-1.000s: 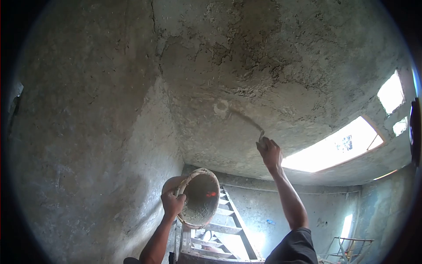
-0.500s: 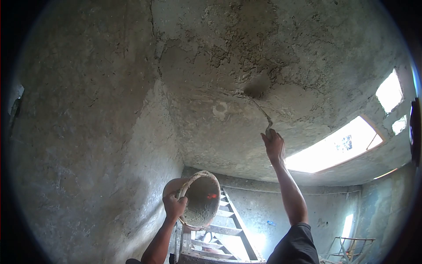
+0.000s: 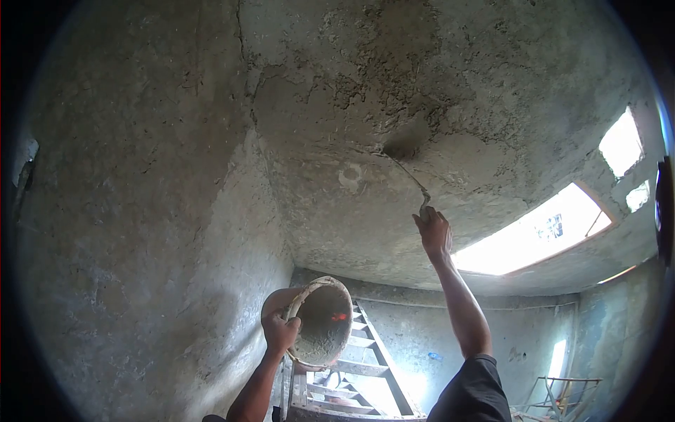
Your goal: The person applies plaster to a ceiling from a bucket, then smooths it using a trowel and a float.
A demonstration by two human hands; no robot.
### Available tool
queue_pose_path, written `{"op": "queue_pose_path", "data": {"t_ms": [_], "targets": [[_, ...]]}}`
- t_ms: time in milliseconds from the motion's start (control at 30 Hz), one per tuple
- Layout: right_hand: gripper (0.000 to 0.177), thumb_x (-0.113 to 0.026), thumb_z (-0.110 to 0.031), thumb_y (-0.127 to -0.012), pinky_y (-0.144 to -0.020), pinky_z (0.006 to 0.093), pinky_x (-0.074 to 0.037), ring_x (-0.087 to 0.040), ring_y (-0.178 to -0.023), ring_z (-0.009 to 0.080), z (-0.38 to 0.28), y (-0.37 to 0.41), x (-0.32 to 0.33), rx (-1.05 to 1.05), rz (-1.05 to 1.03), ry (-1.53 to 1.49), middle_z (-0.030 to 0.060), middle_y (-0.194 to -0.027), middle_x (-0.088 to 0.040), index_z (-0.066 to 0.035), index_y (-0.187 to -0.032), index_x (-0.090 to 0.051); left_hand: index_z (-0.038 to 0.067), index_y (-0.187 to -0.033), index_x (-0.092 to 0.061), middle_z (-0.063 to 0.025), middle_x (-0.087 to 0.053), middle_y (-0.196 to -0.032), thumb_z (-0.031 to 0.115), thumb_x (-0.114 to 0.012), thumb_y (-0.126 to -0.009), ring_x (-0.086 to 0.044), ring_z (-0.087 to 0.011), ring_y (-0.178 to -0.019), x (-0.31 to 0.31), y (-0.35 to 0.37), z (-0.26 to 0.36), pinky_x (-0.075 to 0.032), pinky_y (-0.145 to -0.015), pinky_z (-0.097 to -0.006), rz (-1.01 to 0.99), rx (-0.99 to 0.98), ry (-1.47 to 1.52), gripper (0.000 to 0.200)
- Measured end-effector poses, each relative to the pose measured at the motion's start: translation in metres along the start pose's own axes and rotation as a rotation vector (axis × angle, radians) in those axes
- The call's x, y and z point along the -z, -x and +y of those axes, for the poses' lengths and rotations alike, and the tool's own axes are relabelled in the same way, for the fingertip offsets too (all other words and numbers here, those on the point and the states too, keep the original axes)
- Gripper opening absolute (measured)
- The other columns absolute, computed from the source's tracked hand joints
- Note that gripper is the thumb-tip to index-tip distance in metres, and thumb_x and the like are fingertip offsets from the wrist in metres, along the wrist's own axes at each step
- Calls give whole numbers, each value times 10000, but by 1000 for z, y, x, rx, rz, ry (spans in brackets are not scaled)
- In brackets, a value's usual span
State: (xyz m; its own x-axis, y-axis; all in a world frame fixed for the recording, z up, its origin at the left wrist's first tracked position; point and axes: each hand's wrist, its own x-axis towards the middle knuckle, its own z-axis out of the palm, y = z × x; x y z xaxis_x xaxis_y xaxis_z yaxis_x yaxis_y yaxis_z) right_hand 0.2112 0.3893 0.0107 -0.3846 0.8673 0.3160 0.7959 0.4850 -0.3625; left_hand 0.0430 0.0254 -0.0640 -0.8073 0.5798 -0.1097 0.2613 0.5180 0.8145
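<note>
My left hand (image 3: 283, 330) is closed on the rim of a bucket (image 3: 304, 299), tilted so its opening faces me. Grey wet mortar (image 3: 313, 349) coats the inside and gathers in its lower part. Raised high, my right hand (image 3: 434, 232) is wrapped round the handle of a trowel (image 3: 404, 167). The blade shows almost edge-on against the rough mortar-covered ceiling (image 3: 394, 77), beside a dark shadow. Its handle is mostly covered by my fingers.
A ladder (image 3: 376, 359) stands below and behind the bucket. To the left rises a plastered wall (image 3: 140, 211). A bright opening (image 3: 534, 232) lies at the right, and a metal frame (image 3: 559, 397) stands at lower right.
My right hand and the trowel have shifted slightly left along the ceiling. My left hand and the bucket stay almost where they were.
</note>
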Motion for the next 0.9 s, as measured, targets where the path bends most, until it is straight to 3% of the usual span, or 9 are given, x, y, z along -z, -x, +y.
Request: {"op": "queue_pose_path", "data": {"t_ms": [33, 100, 200, 267, 333, 600, 833, 900], "targets": [[313, -686, -336, -807, -646, 492, -486, -623, -790, 402, 5, 0, 4, -3, -1, 4, 166, -856, -631, -106, -1004, -608, -32, -665, -612, -166, -606, -590, 128, -632, -624, -603, -313, -531, -1, 1, -1, -484, -565, -399, 9, -6, -1, 166], [268, -695, -302, -792, -653, 467, -492, -631, -778, 376, 11, -2, 9, 166, -407, -220, 173, -817, -641, -95, -951, -628, -34, -659, -607, -170, -604, -588, 126, -629, -623, -601, -317, -529, -3, 1, -1, -482, -563, -403, 9, 4, 3, 165], [252, -702, -278, -777, -655, 445, -492, -638, -768, 359, -10, 17, 25, 289, -542, -57, 181, -797, -648, -83, -925, -639, -26, -683, -618, -180, -619, -619, 155, -642, -621, -618, -326, -562, -1, 0, -6, -493, -580, -410, -9, 26, -18, 193], [276, -707, -287, -775, -650, 450, -483, -638, -768, 367, -5, 18, 17, 266, -551, -118, 189, -814, -645, -78, -941, -637, -18, -713, -634, -185, -636, -650, 185, -656, -620, -636, -333, -595, -4, 0, -9, -506, -598, -413, -27, 33, -42, 224], [276, -706, -287, -780, -642, 453, -478, -630, -758, 380, -5, 15, 11, 181, -286, -169, 197, -797, -636, -68, -930, -629, -17, -718, -635, -190, -640, -661, 185, -654, -620, -641, -346, -618, -4, -1, -13, -510, -617, -421, -22, 38, -99, 225], [295, -689, -319, -803, -624, 477, -480, -622, -751, 408, -6, -9, 5, 35, 0, -66, 190, -801, -634, -98, -986, -619, -27, -696, -620, -186, -627, -643, 163, -640, -620, -622, -351, -598, -2, -3, -8, -498, -606, -421, 7, 10, -52, 206], [284, -678, -326, -809, -636, 477, -491, -629, -772, 396, 0, -12, -1, 47, 34, -8, 166, -833, -639, -117, -994, -625, -42, -666, -599, -183, -610, -616, 132, -638, -617, -604, -344, -559, -1, -4, -12, -485, -578, -415, 21, 13, -33, 185], [286, -684, -337, -797, -645, 472, -498, -630, -776, 387, 3, -12, 9, 40, -288, 113, 150, -842, -639, -134, -992, -632, -43, -665, -598, -186, -609, -616, 135, -640, -617, -604, -347, -563, -1, -1, -13, -486, -583, -417, 27, -1, -47, 189]]}}
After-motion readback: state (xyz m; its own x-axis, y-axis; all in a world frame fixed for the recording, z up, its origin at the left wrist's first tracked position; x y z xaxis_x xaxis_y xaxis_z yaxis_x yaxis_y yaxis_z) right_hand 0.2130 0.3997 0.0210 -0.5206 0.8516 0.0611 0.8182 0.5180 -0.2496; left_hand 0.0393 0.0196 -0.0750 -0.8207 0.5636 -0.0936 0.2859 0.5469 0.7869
